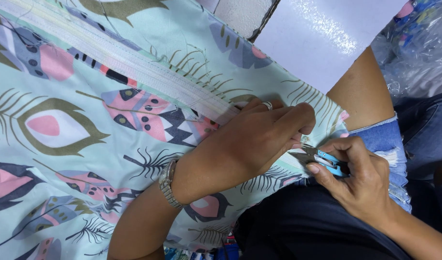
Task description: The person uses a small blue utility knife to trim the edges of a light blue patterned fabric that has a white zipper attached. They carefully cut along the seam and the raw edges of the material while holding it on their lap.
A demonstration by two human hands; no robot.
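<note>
Standing right over this one: the left hand (252,144) is pressing down on a mint feather-print fabric (86,144), fingers curled together and pinching its corner edge just beside the white zipper (134,65) seam. The right hand (360,178) has its fingers clamped on a pair of small blue thread snips (322,159), blades touching that same corner (can't tell if a loose thread is actually between them). The fabric is spread across the person's lap, partly over torn blue jeans (389,144). The zipper looks fully stitched in, so I'd guess the sewing's finished and only trimming at this end remains.
</note>
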